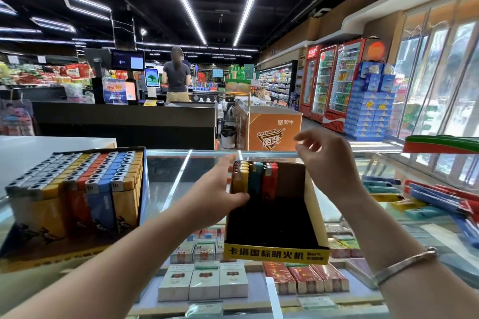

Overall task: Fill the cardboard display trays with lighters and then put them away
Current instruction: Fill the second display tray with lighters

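Tray (274,254) on the glass counter (171,179), barely started!
Left hand (220,194) grips the yellow lighters (239,176) in the back row; right hand (329,163) hovers loose-fingered, empty. Best steady that row upright, then feed from the loose lighters (414,197) beyond.

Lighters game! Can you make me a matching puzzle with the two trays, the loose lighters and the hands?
Things:
1. left tray
2. middle tray
3. loose lighters
4. left hand

States:
A. lying on the glass at the right
B. packed full
C. holds the yellow lighters
D. only one row in it

Pairs: 1-B, 2-D, 3-A, 4-C
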Available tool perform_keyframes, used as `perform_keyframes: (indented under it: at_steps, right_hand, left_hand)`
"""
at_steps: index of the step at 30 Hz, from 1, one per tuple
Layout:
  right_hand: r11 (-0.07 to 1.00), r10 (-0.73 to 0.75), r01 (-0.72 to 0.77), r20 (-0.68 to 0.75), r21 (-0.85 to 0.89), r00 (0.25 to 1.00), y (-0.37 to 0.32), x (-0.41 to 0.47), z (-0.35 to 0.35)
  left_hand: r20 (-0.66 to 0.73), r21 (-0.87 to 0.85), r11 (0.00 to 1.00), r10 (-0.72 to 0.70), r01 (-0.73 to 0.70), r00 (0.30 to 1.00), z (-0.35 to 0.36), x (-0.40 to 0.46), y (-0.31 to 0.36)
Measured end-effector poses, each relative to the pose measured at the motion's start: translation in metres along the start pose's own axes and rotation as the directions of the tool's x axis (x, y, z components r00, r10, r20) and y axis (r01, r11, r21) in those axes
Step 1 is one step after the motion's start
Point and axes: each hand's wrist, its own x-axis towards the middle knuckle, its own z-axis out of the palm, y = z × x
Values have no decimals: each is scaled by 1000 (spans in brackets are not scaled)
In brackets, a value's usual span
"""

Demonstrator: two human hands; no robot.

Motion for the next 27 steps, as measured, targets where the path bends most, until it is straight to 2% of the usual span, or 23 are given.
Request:
perform_keyframes:
  at_steps: [3, 6, 8, 11, 13, 16, 22, 27]
  right_hand:
    - [992, 36, -37, -4, -119, 999, 14, 10, -13]
    - [941, 161, -104, 157, -323, 974, 48, 15, -34]
    - [844, 343, -180, 251, -505, 905, 72, 16, -52]
    - [676, 505, -85, 376, -732, 777, 101, 11, -73]
    - [643, 579, -60, 433, -764, 691, 114, 6, -82]
    - [652, 655, -100, 491, -752, 575, 121, 4, -87]
    - [657, 658, -37, 549, -753, 515, 128, 13, -79]
    - [642, 706, 2, 593, -766, 387, 129, 26, -75]
  left_hand:
    - [-7, -68, 998, 14, -14, 1000, 4, 0, 2]
    - [-50, -73, 997, 15, -19, 999, 11, 0, 5]
    - [-78, -67, 997, 22, -27, 997, 16, 0, 6]
    - [-108, -92, 996, -4, -6, 994, 25, 1, 9]
    - [-116, -103, 995, -12, 0, 993, 32, 2, 12]
    - [-123, -88, 996, -21, 10, 992, 41, 5, 16]
    - [-144, -16, 999, -41, 39, 989, 52, 19, 17]
    - [-128, -136, 989, -78, 61, 989, 57, 25, 13]
